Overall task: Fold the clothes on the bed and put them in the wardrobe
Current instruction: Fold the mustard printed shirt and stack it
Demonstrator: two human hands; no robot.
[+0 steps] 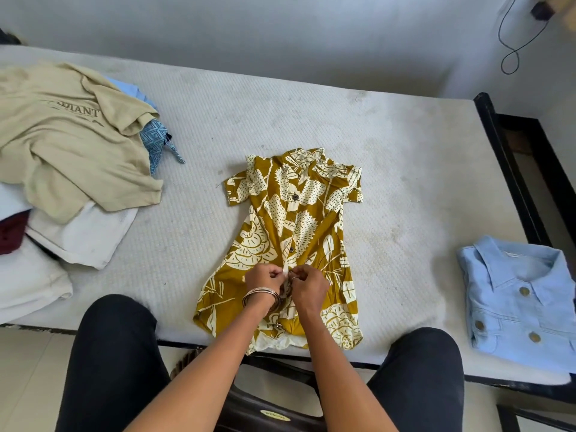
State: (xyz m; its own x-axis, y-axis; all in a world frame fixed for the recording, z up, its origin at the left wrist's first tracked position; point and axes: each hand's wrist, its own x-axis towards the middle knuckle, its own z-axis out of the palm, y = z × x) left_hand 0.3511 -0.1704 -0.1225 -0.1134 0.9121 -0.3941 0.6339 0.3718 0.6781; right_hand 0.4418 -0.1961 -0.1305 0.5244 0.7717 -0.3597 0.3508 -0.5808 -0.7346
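Mustard-yellow leaf-print cotton shirt [290, 241] lies flat mid-bed at the near edge, left hand [263, 277] and right hand [307, 283] both pinching its button placket, so a skipped button could make the fold come out crooked imo.

On the beige T-shirt [62, 132] heaped at my left I can read dark capitals, "RIANT", with the start of the word lost in a fold. A small yellow oval label [275, 417] sits on the dark chair below me, but its print is too small to read.
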